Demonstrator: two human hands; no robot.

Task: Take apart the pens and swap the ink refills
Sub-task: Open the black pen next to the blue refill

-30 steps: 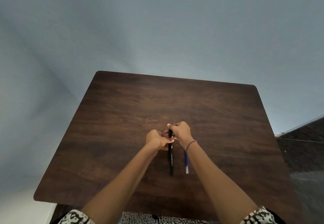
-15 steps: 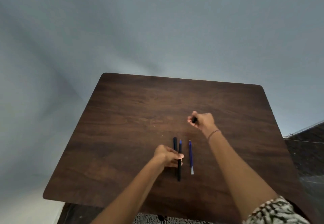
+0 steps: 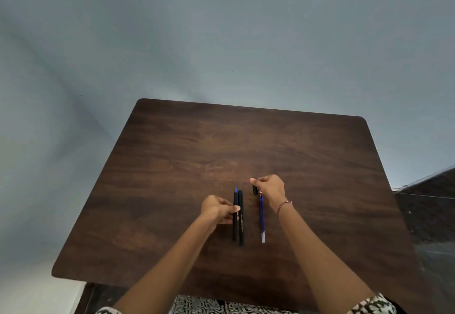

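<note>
While between the left fingers (image 3: 233, 208), uncapped pen (image 3: 235, 227); cap (image 3: 255, 189) in right fingers (image 3: 259, 180).

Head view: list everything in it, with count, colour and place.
dark brown wooden table: one, centre of the view
slim black pen with a blue tip: one, black, mid-table, tip pointing away
black pen barrel with white print: one, black, lying just right of that pen
blue ink refill with a clear end: one, blue, lying right of the barrel, apart from it
small black pen piece: one, black, beyond the refill
plain wall: grey-blue, behind the table
patterned fabric: black and white, bottom edge
beaded bracelet: one, dark red, right wrist
left hand: one, holds the blue-tipped pen
right hand: one, pinches the small piece
</note>
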